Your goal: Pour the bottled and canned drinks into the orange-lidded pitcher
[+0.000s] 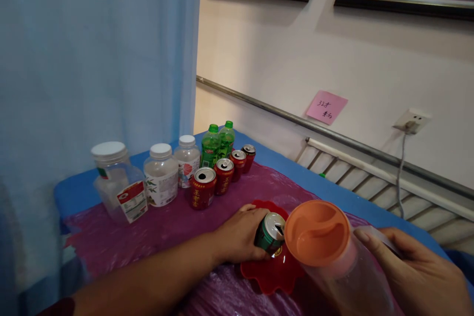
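My left hand [239, 234] is wrapped round a green drink can [271, 231] that stands on a red scalloped plate [270, 274]; the can's top is open. My right hand [414, 271] grips the handle of a clear plastic pitcher [346, 279] with an orange lid [317, 232]. The pitcher is tilted toward the can, its lid edge close beside the can's top.
At the back of the purple cloth [155, 232] stand several red cans [203, 187], two green bottles [211, 147] and three white-lidded clear jars [160, 175]. A blue curtain [92, 59] hangs left. The wall holds a rail, a pink note [326, 106] and a socket [412, 121].
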`<state>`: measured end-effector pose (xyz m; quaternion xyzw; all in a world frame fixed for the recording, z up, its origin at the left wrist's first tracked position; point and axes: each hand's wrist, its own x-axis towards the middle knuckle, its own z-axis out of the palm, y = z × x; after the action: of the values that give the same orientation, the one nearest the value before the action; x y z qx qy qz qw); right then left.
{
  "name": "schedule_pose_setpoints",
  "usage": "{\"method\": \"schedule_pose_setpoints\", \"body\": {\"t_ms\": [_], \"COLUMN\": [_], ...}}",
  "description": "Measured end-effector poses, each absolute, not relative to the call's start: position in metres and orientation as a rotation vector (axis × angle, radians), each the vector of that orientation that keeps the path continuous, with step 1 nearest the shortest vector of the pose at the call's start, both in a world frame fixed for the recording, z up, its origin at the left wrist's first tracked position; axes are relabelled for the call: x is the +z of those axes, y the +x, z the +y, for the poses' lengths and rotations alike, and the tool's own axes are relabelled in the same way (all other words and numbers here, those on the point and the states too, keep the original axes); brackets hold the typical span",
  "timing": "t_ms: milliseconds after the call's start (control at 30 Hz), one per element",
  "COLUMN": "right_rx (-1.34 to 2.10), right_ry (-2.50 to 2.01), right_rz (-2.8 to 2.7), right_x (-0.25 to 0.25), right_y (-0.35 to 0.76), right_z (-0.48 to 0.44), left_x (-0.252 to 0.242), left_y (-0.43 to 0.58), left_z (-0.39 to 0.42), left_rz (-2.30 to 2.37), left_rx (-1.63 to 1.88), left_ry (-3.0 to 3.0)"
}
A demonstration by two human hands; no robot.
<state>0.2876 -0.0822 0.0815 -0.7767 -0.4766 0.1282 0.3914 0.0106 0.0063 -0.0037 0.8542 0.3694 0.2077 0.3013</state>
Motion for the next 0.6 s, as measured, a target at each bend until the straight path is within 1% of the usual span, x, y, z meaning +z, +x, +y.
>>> {"method": "schedule_pose_setpoints", "body": {"t_ms": [133,400,600], "right_rx": [0.362,0.306,0.325], "right_ry": [-1.981,-1.94,-1.913], "right_rz": [-1.201,-1.222,-1.216], "right_x": [0.0795,0.0821,0.0857], "right_y": [0.2878,0.2866,0.2822], "right_z": [-0.0829,-0.0854,-0.0832], "left_x": [-0.0033,-0.0027,-0.0023], "left_y": [0.0108,0.0108,0.0114], "left_z": [0.0054,0.0057,0.006], "left_rz": [0.986,0.98,0.955], "left_rx": [0.561,0.568,0.571], "left_ry": [2.267,2.259,2.256]}}
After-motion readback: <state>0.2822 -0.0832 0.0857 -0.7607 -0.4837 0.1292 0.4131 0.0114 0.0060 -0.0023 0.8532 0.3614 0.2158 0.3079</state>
